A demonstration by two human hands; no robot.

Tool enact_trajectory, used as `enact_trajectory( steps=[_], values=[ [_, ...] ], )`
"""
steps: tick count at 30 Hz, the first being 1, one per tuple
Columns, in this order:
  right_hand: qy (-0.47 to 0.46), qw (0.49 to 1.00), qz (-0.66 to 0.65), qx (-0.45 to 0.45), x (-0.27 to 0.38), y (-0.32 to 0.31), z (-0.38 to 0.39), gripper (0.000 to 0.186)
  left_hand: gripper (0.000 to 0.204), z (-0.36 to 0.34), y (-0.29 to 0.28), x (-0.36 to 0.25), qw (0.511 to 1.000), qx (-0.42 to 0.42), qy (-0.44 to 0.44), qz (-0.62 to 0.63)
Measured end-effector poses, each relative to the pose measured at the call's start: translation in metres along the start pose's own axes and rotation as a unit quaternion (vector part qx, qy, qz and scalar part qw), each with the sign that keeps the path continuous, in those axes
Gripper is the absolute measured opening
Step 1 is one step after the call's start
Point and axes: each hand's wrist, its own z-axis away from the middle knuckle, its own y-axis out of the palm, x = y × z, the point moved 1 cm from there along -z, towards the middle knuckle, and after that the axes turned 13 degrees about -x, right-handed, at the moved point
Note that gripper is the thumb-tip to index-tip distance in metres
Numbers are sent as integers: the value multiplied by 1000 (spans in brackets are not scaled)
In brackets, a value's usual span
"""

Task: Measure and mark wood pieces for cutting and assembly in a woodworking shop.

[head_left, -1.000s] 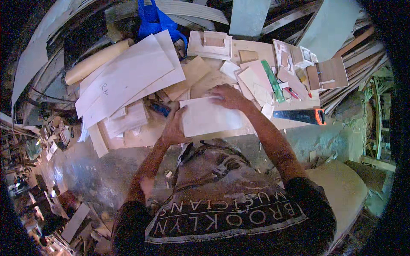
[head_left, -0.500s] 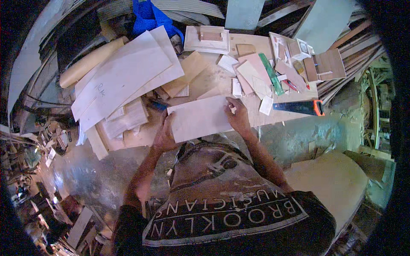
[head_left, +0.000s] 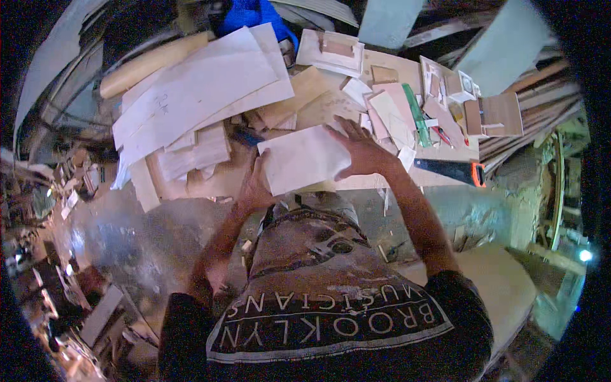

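Note:
A pale rectangular board (head_left: 302, 159) lies at the near edge of a cluttered workbench (head_left: 439, 153), tilted slightly. My left hand (head_left: 254, 188) grips its left near corner from below. My right hand (head_left: 359, 149) lies on its right end with the fingers spread over the surface. Both forearms come up from the lower edge past my dark printed shirt.
Large pale sheets (head_left: 191, 95) and thin wood offcuts cover the bench's left and middle. A handsaw with an orange handle (head_left: 452, 170) lies at the right front edge. A green ruler (head_left: 417, 114), small wooden frames (head_left: 334, 51) and a blue bag (head_left: 254, 16) sit further back.
The board has been lifted and turned a little toward me. My right hand has moved from the board's far edge onto its right end, and my left hand has slid to the left corner.

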Motion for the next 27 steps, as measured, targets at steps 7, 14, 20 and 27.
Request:
enact_trajectory(
  steps=[7, 14, 20, 27],
  values=[
    [-203, 964, 153, 74, 2, -23, -25, 119, 125, 7, -4, -6, 997, 2, -12, -79],
    [-237, 961, 136, 42, -11, -15, -20, 120, 126, 23, -1, -21, 996, -26, -78, -27],
    [-218, 965, 132, 60, -4, -12, -19, 122, 122, 17, -8, -13, 998, -12, -39, -37],
    [-141, 980, 91, 104, 6, -14, -14, 124, 118, 18, -8, 2, 999, 20, 3, -30]
  ],
)
